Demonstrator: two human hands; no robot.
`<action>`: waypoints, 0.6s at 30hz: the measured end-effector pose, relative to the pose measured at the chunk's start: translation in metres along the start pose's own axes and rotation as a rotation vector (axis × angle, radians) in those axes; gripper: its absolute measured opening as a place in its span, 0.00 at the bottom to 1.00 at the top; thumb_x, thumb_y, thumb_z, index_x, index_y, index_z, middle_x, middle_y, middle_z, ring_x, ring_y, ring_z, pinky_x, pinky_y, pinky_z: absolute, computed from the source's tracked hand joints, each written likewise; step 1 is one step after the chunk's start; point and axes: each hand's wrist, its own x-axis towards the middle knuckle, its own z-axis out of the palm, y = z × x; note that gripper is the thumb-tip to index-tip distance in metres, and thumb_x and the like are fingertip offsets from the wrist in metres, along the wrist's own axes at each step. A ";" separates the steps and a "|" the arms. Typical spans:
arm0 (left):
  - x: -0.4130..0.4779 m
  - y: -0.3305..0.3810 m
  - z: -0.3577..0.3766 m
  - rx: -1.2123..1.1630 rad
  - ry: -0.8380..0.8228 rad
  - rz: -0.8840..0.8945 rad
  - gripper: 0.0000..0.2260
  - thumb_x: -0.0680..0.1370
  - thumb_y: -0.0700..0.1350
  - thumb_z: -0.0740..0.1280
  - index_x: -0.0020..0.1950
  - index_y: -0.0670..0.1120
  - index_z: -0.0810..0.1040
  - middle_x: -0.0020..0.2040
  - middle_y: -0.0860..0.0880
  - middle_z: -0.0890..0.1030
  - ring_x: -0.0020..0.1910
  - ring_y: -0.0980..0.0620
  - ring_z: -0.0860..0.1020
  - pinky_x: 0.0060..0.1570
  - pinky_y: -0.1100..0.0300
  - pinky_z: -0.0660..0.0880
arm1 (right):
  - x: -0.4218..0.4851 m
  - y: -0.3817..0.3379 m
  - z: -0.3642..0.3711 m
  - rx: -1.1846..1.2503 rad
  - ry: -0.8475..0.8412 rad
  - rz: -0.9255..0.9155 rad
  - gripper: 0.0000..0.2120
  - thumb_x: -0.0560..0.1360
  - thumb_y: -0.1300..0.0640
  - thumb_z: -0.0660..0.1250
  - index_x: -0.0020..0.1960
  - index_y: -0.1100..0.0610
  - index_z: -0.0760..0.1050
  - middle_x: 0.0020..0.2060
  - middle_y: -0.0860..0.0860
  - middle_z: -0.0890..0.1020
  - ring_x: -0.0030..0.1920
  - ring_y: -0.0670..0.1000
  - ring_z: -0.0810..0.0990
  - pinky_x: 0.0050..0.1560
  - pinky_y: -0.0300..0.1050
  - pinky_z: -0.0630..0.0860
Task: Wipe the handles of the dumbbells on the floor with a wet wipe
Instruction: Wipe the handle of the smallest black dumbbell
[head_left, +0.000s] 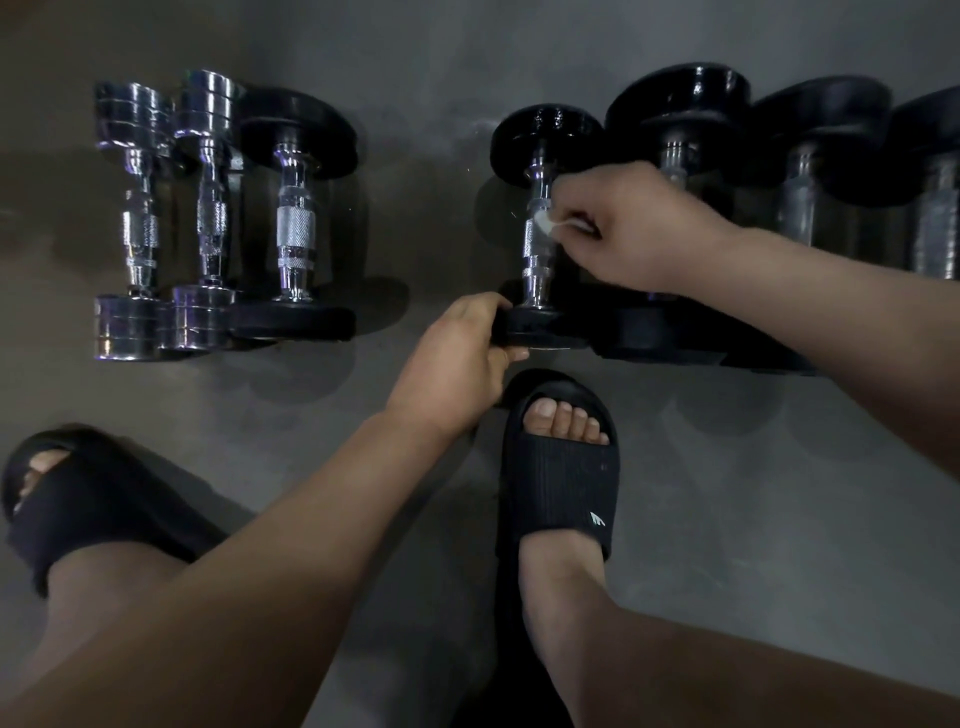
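A black-plated dumbbell (537, 260) lies on the grey floor at centre, its chrome handle pointing away from me. My right hand (628, 228) pinches a small white wet wipe (545, 222) against the middle of that handle. My left hand (462, 358) grips the near black plate (540, 330) of the same dumbbell. Three dumbbells lie in a row at the left: two all-chrome ones (137, 223) (208, 218) and one with black plates (295, 228).
More black dumbbells (800, 208) lie side by side to the right, partly behind my right forearm. My feet in black slide sandals (561, 467) (78, 493) stand on the floor (415, 218) just in front of the row.
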 end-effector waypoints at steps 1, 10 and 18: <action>0.000 0.000 0.000 0.000 0.003 0.000 0.17 0.76 0.42 0.73 0.64 0.44 0.77 0.59 0.45 0.80 0.58 0.48 0.77 0.53 0.71 0.64 | 0.000 0.000 0.003 0.038 0.058 0.085 0.09 0.78 0.49 0.63 0.41 0.52 0.70 0.34 0.49 0.76 0.36 0.53 0.76 0.40 0.52 0.76; 0.000 -0.002 0.005 0.002 0.017 -0.001 0.16 0.76 0.39 0.71 0.63 0.46 0.76 0.58 0.47 0.80 0.56 0.48 0.78 0.53 0.65 0.69 | -0.005 0.001 0.009 0.136 0.052 0.221 0.14 0.77 0.45 0.68 0.39 0.53 0.73 0.31 0.47 0.77 0.35 0.47 0.76 0.49 0.52 0.79; -0.001 -0.001 0.003 -0.026 0.029 -0.008 0.16 0.75 0.38 0.71 0.62 0.45 0.77 0.57 0.46 0.81 0.56 0.48 0.78 0.54 0.65 0.70 | -0.005 0.005 0.018 0.294 0.132 0.345 0.11 0.77 0.48 0.67 0.41 0.54 0.76 0.33 0.51 0.82 0.36 0.53 0.83 0.42 0.55 0.82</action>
